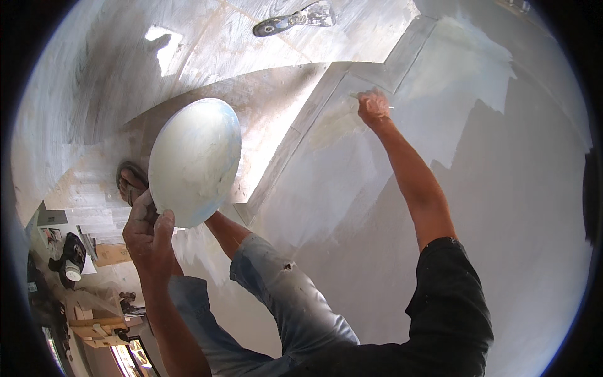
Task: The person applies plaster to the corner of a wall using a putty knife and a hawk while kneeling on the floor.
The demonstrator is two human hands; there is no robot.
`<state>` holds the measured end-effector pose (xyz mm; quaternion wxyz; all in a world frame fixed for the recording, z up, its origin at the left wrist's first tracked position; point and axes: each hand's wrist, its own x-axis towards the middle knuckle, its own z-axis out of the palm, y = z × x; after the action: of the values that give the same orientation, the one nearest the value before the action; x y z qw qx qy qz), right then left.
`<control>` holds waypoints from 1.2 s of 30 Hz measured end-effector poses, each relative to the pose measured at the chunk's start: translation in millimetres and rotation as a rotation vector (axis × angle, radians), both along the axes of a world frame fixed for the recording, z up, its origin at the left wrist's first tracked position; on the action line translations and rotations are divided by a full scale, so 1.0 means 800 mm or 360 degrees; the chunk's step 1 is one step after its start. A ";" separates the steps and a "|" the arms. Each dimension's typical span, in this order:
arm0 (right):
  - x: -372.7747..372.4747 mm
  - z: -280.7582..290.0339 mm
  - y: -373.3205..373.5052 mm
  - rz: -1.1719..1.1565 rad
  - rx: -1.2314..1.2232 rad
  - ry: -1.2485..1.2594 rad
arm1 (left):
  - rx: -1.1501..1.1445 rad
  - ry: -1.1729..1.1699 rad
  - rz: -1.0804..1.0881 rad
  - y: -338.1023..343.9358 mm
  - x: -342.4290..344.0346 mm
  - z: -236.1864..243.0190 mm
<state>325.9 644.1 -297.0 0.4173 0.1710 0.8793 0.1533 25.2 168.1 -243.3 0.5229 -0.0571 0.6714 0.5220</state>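
Overhead, one hand plasters a wall while the other holds a round pan.

Up high, the right hand (373, 107) is closed around a thin tool (355, 96), its tip pressed to the grey wall (515, 207) beside a pale, wet-looking patch (461, 75). The left hand (148, 234) pinches the lower rim of the round pan (195, 161), thumb on the near face, the pan tilted and smeared white and pale blue. A sandalled foot (130, 183) stands on a pale step (94, 188) just behind the pan. A putty knife (295, 19) lies on the surface at the top. Lower left, well apart, a white tub (73, 271) sits by a dark bag (70, 251), with brown boxes (94, 317) on the floor below.
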 end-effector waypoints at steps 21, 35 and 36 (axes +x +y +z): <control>0.020 -0.041 -0.104 0.0103 -0.0250 0.0157 | 0.0002 -0.0076 0.0044 0.001 0.003 -0.004; 0.145 -0.097 -0.301 -0.0288 -0.0627 -0.0002 | 0.0023 0.0020 -0.0055 0.011 -0.003 0.005; 0.126 -0.082 -0.335 -0.0373 -0.0790 -0.0200 | 0.0044 0.0041 -0.0026 0.005 -0.004 0.007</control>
<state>426.3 376.5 -362.7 0.5150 0.1542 0.8365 -0.1057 21.7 172.4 -237.8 0.5192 -0.0376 0.6712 0.5277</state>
